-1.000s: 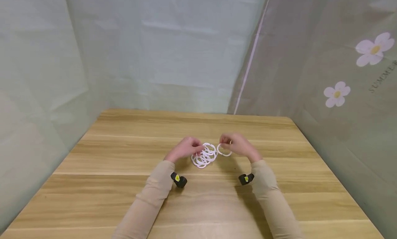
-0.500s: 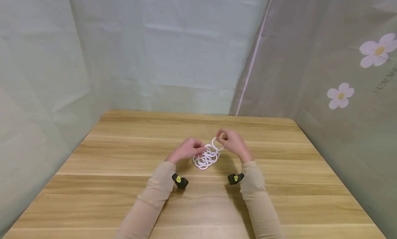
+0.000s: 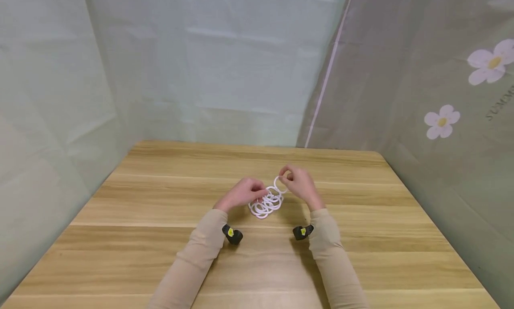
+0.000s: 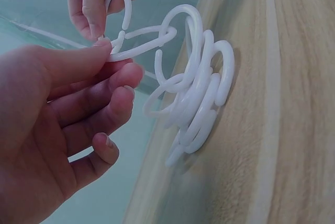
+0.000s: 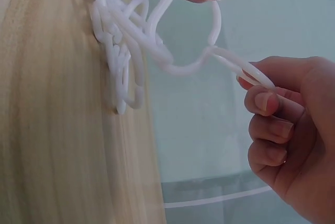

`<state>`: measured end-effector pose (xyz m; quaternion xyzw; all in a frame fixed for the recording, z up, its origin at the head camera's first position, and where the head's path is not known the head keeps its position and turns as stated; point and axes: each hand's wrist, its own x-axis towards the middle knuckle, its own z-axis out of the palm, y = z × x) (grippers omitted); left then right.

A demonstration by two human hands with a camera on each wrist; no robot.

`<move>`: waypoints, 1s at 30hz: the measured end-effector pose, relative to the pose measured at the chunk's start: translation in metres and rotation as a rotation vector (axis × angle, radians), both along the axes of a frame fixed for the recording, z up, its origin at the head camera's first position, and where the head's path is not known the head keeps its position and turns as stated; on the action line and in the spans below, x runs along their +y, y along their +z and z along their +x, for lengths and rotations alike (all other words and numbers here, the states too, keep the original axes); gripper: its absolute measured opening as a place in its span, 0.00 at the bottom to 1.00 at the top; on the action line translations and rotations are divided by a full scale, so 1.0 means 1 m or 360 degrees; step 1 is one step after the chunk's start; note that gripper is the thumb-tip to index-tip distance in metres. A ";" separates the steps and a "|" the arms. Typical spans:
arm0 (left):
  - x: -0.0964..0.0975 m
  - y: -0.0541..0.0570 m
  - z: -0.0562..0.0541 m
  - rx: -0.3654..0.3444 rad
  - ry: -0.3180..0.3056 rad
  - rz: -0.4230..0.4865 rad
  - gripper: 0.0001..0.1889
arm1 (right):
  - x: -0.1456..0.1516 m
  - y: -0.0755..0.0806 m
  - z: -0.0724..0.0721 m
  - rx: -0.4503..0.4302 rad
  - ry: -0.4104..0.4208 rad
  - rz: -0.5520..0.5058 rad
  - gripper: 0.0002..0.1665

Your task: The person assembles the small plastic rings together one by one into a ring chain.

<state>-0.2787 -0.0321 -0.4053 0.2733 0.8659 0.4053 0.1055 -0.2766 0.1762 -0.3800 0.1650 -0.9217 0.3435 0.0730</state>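
Several white plastic C-shaped rings point(image 3: 265, 209) hang together in a linked bunch above the wooden table, some seeming to rest on it. My left hand point(image 3: 243, 193) pinches the end ring point(image 4: 149, 48) of the bunch between thumb and index finger, its other fingers loosely bent. Between thumb and forefinger, my right hand point(image 3: 301, 184) pinches another white ring point(image 5: 238, 66). In the right wrist view this ring meets the left hand's ring near that one's gap. Whether it passes fully through cannot be told. In the head view my left fingers partly cover the bunch.
The wood-grain table point(image 3: 132, 255) extends on all sides of the hands. Pale green cloth point(image 3: 241, 68) hangs behind it, and a grey cloth with printed flowers point(image 3: 441, 121) hangs at the right. Black wrist cameras point(image 3: 233, 234) are strapped over both sleeves.
My right hand has moved left and slightly away from me, bringing its ring to the end of the bunch. My left hand has stayed nearly still. The last half second shows little movement.
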 end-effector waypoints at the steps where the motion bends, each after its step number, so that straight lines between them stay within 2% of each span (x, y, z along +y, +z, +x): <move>1: 0.000 0.000 0.000 0.0012 -0.0006 0.0000 0.11 | 0.000 -0.001 0.000 -0.0005 -0.0006 -0.0005 0.07; 7: 0.002 -0.001 0.002 0.0060 -0.0041 0.0004 0.11 | -0.001 -0.004 0.001 -0.0030 -0.0041 -0.0030 0.07; 19: 0.003 0.004 0.004 0.0079 -0.0022 0.0077 0.10 | -0.001 -0.006 0.001 -0.0080 0.0017 -0.0114 0.08; 25: 0.005 0.003 0.003 0.0093 -0.0012 0.0154 0.12 | -0.003 -0.009 -0.002 -0.0096 0.0103 -0.0190 0.08; 30: 0.004 0.002 0.002 0.0116 -0.0012 0.0161 0.11 | -0.003 -0.010 -0.003 -0.0074 0.0177 -0.0196 0.09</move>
